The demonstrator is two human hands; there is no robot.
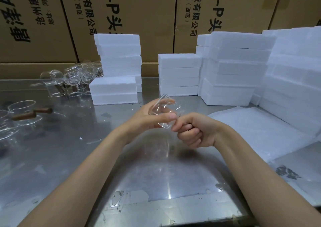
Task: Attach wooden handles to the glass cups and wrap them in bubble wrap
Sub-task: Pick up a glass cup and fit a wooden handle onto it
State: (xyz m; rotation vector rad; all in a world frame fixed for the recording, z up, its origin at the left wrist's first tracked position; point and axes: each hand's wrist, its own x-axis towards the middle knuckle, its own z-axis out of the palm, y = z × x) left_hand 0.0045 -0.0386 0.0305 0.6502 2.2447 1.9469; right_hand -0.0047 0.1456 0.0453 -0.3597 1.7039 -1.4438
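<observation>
So I've got one small clear glass cup point(164, 112) up off the shiny steel table point(69, 157), tipped on its side. My left hand point(151, 115) is wrapped around it, thumb along the near side and the other fingers showing through the glass. My right hand point(192, 131) is balled into a fist right against the cup's edge, fingers curled tight. I'm guessing the handle is inside that fist, but I honestly can't tell, nothing wooden peeks out.

Looks like I'm mid-attach on this one. The worries: glass is slick, and if I twist hard against the left hand's grip the cup could spin out and drop on the metal. Forcing the handle in crooked could chip the fitting too.

Finished clear cups with brown wooden handles point(33, 114) sit off to my left, bare clear cups point(69, 77) at the back left, so a careless elbow is also a risk. The white bubble wrap sheet point(257, 127) waits on my right, beside the stacked white foam blocks point(234, 74).
</observation>
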